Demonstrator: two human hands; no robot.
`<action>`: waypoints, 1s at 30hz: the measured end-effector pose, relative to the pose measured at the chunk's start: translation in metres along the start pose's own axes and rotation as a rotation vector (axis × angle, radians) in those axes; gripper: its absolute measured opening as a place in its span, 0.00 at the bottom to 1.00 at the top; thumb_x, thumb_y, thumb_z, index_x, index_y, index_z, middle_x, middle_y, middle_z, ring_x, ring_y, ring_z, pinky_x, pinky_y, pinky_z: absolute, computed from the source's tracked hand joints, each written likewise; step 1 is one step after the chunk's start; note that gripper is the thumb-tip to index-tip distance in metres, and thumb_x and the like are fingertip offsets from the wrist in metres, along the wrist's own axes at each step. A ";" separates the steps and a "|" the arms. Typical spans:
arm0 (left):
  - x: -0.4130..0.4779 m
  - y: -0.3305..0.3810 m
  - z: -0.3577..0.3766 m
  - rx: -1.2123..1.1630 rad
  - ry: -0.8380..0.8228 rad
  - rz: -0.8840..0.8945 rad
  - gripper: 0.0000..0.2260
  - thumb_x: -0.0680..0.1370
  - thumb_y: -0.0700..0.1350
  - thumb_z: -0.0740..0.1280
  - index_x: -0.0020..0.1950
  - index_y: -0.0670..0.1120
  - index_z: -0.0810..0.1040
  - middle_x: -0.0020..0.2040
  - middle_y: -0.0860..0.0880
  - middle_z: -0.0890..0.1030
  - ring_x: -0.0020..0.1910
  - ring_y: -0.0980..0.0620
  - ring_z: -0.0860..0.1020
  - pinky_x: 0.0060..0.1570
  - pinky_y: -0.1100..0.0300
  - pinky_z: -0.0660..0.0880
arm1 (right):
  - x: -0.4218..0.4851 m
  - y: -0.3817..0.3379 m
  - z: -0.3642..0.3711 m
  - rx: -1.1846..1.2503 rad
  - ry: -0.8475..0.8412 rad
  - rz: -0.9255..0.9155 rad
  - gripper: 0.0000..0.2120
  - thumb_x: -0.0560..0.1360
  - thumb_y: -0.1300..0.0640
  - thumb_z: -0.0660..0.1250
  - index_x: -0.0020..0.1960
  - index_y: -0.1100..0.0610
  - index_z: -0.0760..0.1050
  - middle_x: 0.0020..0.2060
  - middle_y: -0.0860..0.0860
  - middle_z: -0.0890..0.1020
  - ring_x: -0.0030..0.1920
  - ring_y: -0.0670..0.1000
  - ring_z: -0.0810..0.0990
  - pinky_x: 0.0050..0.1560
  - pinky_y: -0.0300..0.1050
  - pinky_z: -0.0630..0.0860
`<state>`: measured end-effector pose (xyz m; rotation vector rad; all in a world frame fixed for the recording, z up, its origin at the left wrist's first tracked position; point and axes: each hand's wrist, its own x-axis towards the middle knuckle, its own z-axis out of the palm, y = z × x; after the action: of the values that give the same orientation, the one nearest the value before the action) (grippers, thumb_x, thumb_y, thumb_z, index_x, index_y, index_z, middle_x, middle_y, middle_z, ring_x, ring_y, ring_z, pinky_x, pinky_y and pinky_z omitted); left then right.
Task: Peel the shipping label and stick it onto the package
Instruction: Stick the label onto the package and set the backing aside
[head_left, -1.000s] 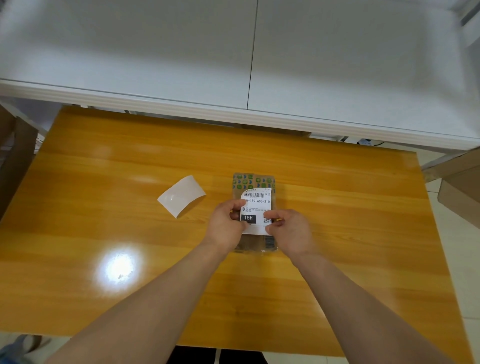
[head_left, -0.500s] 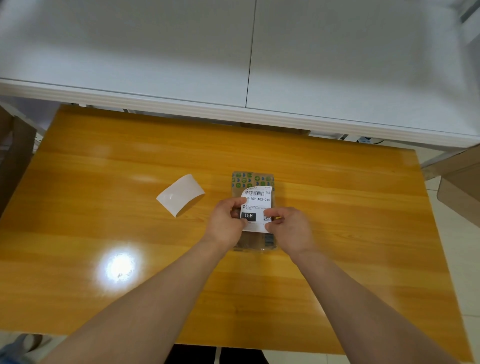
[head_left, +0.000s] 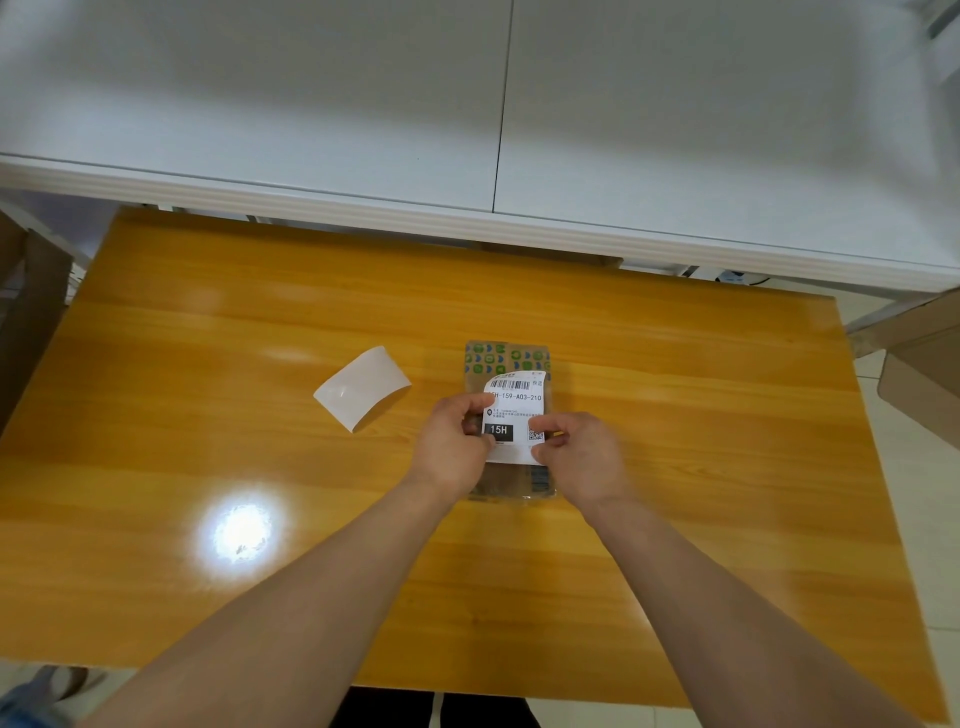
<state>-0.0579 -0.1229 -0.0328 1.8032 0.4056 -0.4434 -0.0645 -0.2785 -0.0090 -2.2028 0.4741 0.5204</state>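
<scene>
A small flat package (head_left: 508, 356) with a green pattern at its far end lies on the orange wooden table (head_left: 675, 415), near the middle. The white shipping label (head_left: 514, 410), printed with a barcode and a black "15H" box, is held over the package. My left hand (head_left: 452, 447) pinches the label's left edge and my right hand (head_left: 582, 457) pinches its lower right edge. The label's far end curls slightly above the package. The near part of the package is partly hidden by both hands.
The curled white backing sheet (head_left: 362, 387) lies on the table to the left of the package. A white table (head_left: 467, 130) stands beyond the far edge. Cardboard boxes (head_left: 924, 379) sit off the right side, another piece (head_left: 26, 312) at the left.
Both hands and the label have shifted very slightly; the label stays over the package in the same two-handed pinch.
</scene>
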 end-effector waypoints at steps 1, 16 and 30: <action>0.000 -0.001 0.000 0.002 0.002 0.004 0.21 0.75 0.30 0.67 0.65 0.49 0.76 0.59 0.48 0.77 0.45 0.60 0.76 0.51 0.64 0.77 | 0.000 0.000 0.000 -0.006 -0.001 -0.001 0.16 0.75 0.66 0.69 0.60 0.56 0.81 0.39 0.43 0.77 0.35 0.41 0.76 0.32 0.33 0.70; 0.003 -0.005 0.001 0.079 0.013 0.057 0.22 0.75 0.30 0.67 0.65 0.49 0.76 0.61 0.49 0.75 0.45 0.59 0.76 0.55 0.59 0.78 | 0.001 -0.002 0.000 -0.036 0.006 -0.010 0.15 0.75 0.67 0.69 0.61 0.56 0.81 0.45 0.49 0.79 0.39 0.45 0.77 0.41 0.42 0.74; 0.002 -0.001 0.002 0.174 0.022 0.101 0.22 0.76 0.29 0.64 0.66 0.47 0.76 0.59 0.51 0.73 0.43 0.61 0.74 0.48 0.67 0.73 | 0.002 -0.001 0.001 -0.086 0.015 -0.033 0.16 0.75 0.67 0.68 0.60 0.57 0.81 0.44 0.48 0.78 0.39 0.45 0.76 0.38 0.37 0.72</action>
<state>-0.0568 -0.1247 -0.0355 1.9895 0.2970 -0.3983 -0.0622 -0.2776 -0.0095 -2.2946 0.4295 0.5149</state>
